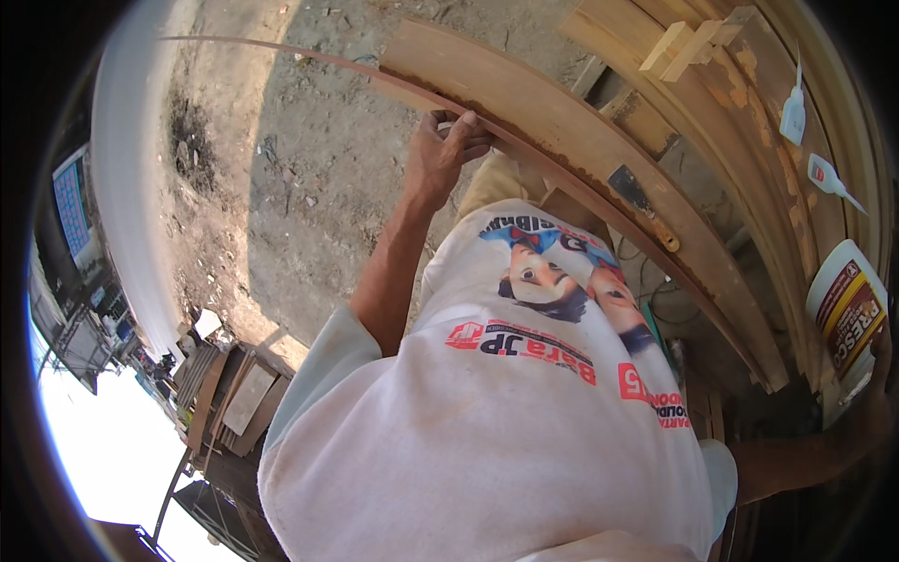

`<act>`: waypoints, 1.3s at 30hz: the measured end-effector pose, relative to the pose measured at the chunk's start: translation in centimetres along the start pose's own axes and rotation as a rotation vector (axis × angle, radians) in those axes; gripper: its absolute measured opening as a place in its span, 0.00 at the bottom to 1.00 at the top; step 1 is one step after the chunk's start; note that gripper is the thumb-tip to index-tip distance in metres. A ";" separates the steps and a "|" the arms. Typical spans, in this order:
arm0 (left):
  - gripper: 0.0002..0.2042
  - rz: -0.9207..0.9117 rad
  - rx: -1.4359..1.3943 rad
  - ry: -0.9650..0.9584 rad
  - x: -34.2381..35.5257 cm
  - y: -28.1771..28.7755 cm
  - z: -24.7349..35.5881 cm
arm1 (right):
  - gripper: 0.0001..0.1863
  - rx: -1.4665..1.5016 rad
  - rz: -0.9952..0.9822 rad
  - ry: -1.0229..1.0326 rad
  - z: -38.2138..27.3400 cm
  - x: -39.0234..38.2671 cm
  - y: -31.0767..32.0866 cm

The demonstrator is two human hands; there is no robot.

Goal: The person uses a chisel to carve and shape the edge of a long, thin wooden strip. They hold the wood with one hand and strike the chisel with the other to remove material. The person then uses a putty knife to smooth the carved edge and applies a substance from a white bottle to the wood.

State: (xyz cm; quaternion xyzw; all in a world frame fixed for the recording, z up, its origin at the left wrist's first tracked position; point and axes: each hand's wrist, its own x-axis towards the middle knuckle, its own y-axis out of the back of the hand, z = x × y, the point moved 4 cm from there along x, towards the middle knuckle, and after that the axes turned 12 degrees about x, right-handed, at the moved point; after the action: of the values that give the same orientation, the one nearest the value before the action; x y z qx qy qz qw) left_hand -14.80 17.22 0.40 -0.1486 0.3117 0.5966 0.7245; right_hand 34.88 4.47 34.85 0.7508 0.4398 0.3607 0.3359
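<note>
My left hand (pixel 449 150) is closed round the edge of a long, thin reddish wooden strip (pixel 356 67), its thumb on top. The strip lies along the near edge of a wide wooden board (pixel 534 103), which has dark brown smears near its near edge. A putty knife (pixel 637 192) with a dark blade and a wooden handle rests on that board. Far to the right, my right hand (pixel 878 375) grips a white plastic tub (pixel 847 304) with a yellow and maroon label. Shadow and the picture's rim hide part of its fingers.
Two white squeeze bottles (pixel 794 114) with pointed nozzles lie on stacked boards (pixel 749 169) at the right. A jointed wood piece (pixel 688 51) sits at the far right. Bare dirt ground (pixel 318 169) stretches left, with a pile of wood offcuts (pixel 234 403) farther off.
</note>
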 end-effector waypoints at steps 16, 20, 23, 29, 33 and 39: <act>0.27 -0.173 -0.038 -0.038 1.7 0.9 0.9 | 0.13 0.634 -1.056 -0.083 -15.1 0.5 -45.8; 0.26 -0.181 -0.054 -0.071 1.9 1.0 0.1 | 0.15 0.551 -1.094 0.004 -16.5 0.2 -48.4; 0.20 -0.160 -0.093 -0.031 1.7 1.0 0.7 | 0.16 0.525 -1.091 0.064 -16.5 -0.4 -49.6; 0.20 -0.169 -0.083 -0.015 1.7 1.2 1.4 | 0.16 0.517 -1.067 0.107 -17.4 -0.3 -49.7; 0.19 -0.157 -0.029 -0.020 2.0 1.2 0.8 | 0.16 0.500 -1.065 0.126 -17.7 -0.5 -49.5; 0.19 -0.167 -0.040 -0.056 2.0 1.3 1.1 | 0.16 0.422 -1.102 0.101 -17.9 -0.4 -49.0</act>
State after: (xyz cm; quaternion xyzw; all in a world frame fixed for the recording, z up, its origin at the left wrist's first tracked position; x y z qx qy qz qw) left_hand -15.59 19.73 0.25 -0.1717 0.2658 0.5439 0.7772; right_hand -0.70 26.48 3.66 0.4441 0.8425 0.0730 0.2960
